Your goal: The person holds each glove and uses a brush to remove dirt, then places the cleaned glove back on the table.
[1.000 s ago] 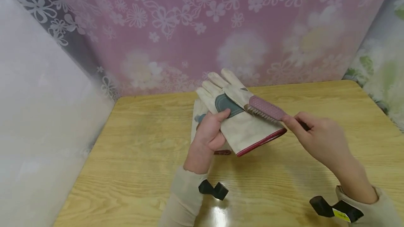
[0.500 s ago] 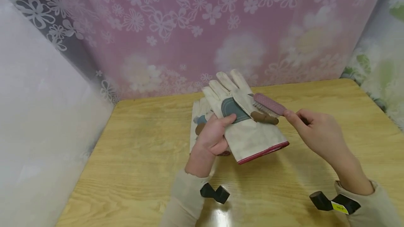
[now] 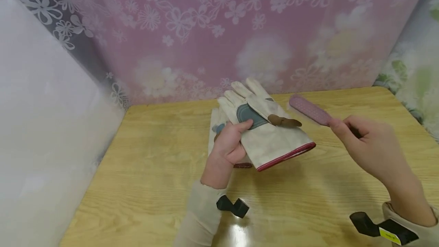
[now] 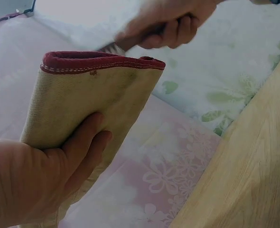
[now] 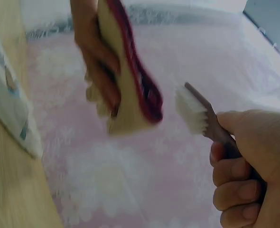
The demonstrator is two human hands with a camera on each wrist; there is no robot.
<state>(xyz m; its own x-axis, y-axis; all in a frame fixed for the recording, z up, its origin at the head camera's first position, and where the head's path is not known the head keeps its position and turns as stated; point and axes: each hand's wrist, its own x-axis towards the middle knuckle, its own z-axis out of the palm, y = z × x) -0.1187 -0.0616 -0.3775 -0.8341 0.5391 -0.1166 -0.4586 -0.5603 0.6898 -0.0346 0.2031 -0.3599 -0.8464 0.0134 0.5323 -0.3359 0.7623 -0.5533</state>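
My left hand (image 3: 229,144) grips a cream work glove (image 3: 277,144) with a blue-grey palm patch, a brown thumb tip and a red-trimmed cuff. Its thumb lies over the palm patch, while the fingers press the glove's other side, as the left wrist view shows. The glove is tilted above the table. My right hand (image 3: 367,144) holds a pink-backed brush (image 3: 310,110) by its dark handle, fingers curled round it. White bristles (image 5: 190,109) face the glove in the right wrist view, with a gap between them.
Partly hidden behind my left hand, a second cream glove (image 3: 213,125) lies on the wooden table (image 3: 154,155). A pink floral backdrop (image 3: 205,48) stands along the table's far edge, and a white sheet (image 3: 41,125) hangs on the left.
The brush has come off the glove's thumb area and moved right with my right hand. My left hand keeps its hold, the glove shifting only slightly.
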